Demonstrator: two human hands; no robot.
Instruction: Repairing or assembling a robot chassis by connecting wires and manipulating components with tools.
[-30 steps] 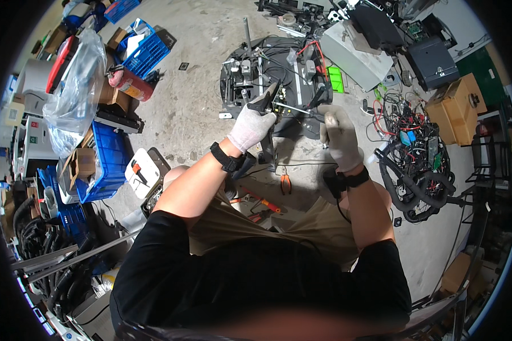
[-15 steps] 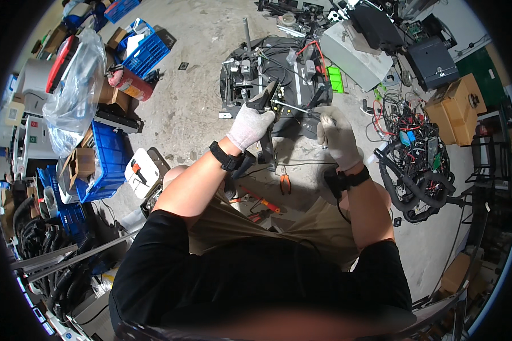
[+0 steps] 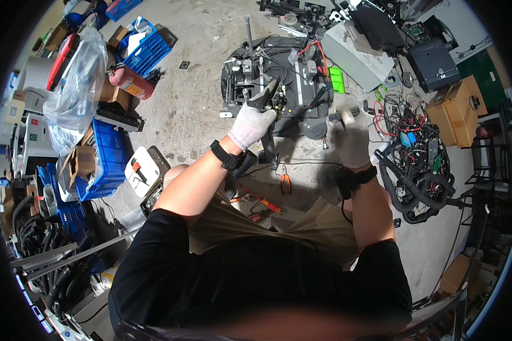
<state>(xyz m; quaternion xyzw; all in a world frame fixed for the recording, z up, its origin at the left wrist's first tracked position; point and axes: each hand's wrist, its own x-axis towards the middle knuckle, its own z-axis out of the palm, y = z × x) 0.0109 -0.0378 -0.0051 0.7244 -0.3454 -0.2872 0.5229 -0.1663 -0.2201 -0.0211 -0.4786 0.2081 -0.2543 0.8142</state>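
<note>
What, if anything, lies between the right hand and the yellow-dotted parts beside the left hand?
Here, a slanting black bar lies between the right hand and the yellow-dotted parts; whether it blocks reach is unclear.

A head-worn wide fisheye looks down on both hands (image 3: 251, 126) and the floor (image 3: 190, 102).

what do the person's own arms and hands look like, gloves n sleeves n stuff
The left hand and right hand wear pale, whitish gloves; the right one is blurred. Each wrist has a chunky black strap, and a thin dark cable hangs by the right. The shirt sleeves are short and black.
</note>
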